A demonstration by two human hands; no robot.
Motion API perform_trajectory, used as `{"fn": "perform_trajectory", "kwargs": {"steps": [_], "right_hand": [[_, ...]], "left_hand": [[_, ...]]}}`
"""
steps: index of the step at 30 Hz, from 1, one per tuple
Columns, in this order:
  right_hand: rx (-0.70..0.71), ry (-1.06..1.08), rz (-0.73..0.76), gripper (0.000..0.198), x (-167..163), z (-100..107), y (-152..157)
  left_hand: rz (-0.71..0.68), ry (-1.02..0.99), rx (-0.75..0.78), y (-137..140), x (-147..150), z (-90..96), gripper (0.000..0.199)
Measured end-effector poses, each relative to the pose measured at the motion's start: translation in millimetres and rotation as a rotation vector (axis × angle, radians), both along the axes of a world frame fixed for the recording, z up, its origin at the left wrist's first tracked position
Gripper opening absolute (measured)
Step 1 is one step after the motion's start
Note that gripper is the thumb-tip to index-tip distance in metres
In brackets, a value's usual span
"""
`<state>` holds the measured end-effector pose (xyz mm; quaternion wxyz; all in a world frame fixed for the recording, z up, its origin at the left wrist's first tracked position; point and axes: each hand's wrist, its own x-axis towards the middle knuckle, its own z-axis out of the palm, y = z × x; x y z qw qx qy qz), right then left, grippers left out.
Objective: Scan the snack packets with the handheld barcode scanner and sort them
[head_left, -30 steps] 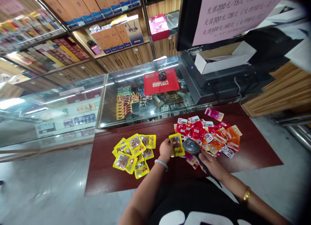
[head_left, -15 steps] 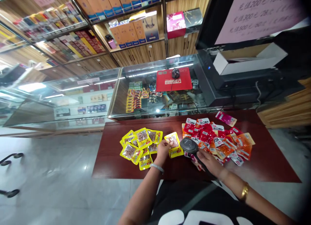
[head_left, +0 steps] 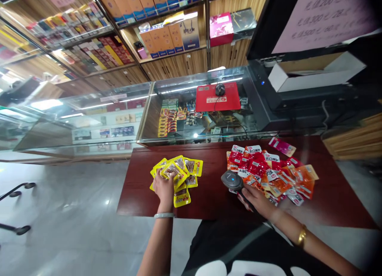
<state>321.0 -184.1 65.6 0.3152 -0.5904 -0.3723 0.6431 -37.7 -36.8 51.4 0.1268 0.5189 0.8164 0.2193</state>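
My left hand [head_left: 164, 187] is closed on the near edge of a yellow snack packet [head_left: 174, 171] with a clear window, over the pile of yellow packets [head_left: 182, 197] on the left of the table. Some of its fingers are hidden behind the packet. My right hand [head_left: 257, 199] is wrapped round the handle of a dark barcode scanner [head_left: 232, 181], whose head points left and shows a small blue light. Just beyond and to the right of the scanner lies a heap of red and orange snack packets [head_left: 259, 164].
The dark red tabletop [head_left: 137, 192] carries both piles. Behind it stands a glass display counter [head_left: 191, 138] with a red mat [head_left: 205, 105] and a computer mouse [head_left: 220, 89]. A white open box [head_left: 316, 83] sits below the monitor at right. A purple packet [head_left: 282, 146] lies apart.
My left hand has moved left with the yellow packet, from beside the scanner to the yellow pile. The scanner has stayed nearly in place, and its blue light now shows.
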Motion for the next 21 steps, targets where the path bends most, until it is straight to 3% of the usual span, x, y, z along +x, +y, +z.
{"fn": "perform_trajectory", "kwargs": {"steps": [3, 7, 11, 16, 21], "right_hand": [[-0.012, -0.039, -0.052, 0.051, 3.3, 0.5, -5.1], [-0.036, -0.046, -0.106, 0.051, 1.7, 3.1, -10.2], [-0.038, 0.002, -0.110, 0.051, -6.7, 5.0, -8.6], [-0.035, -0.013, -0.144, 0.055, -16.5, 10.3, -2.4], [-0.045, 0.018, -0.214, 0.053, -19.6, 9.1, -11.0]], "left_hand": [[-0.151, 0.212, -0.020, -3.9, 25.0, -2.8, 0.061], [-0.582, 0.254, -0.150, -13.9, 86.3, -23.5, 0.058], [-0.940, 0.294, -0.199, -14.5, 129.4, -54.2, 0.073], [-1.001, 0.400, -0.266, -5.2, 128.3, -81.0, 0.076], [-0.930, 0.414, -0.290, -0.8, 106.9, -84.9, 0.080]]}}
